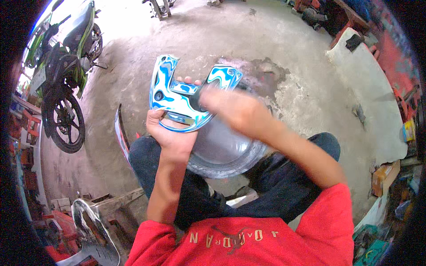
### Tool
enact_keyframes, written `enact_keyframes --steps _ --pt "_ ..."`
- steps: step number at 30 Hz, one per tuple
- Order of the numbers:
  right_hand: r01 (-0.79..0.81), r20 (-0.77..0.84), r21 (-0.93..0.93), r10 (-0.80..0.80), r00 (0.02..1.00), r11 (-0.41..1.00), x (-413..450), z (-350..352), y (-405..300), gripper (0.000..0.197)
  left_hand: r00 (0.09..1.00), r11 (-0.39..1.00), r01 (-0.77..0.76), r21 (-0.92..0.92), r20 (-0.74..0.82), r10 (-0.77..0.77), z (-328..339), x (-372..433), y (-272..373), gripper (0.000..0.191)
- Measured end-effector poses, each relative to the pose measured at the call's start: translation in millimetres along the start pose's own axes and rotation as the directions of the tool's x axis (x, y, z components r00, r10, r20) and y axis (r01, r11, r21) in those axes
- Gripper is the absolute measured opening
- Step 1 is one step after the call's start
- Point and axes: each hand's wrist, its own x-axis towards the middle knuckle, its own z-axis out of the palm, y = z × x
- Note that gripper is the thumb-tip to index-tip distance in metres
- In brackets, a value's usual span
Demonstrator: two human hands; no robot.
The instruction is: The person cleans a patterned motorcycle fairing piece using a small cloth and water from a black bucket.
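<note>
My left hand (173, 133) holds a U-shaped blue and white glossy part (181, 103) from below and behind, its thumb at the lower left edge and several fingertips showing beyond the far edge. Round holes are in the part's arms and body. My right hand (229, 106), blurred, lies over the part's right side; whether its fingers touch or grip something is hidden. Beneath both hands, a round basin (219, 149) with a pale rim rests between my bent legs.
A motorcycle (66, 73) stands at the left. A curved thin panel (121, 133) lies beside my left knee. A worn metal frame (96, 229) is at the lower left. At the right are a pale slab (369, 89), a cardboard box (382, 178) and a wooden bench (352, 15).
</note>
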Motion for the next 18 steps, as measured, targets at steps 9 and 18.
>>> enact_keyframes --steps 9,18 --pt "0.034 0.041 0.039 -0.036 0.999 0.999 3 0 -26 0.043 1.0 0.999 -0.023 -0.025 -0.017 0.022 2 -1 4 0.081" --pt "0.102 0.014 0.128 -0.104 0.994 0.987 2 0 -30 0.042 0.999 0.999 0.011 -0.049 -0.046 -0.013 6 -2 1 0.082"
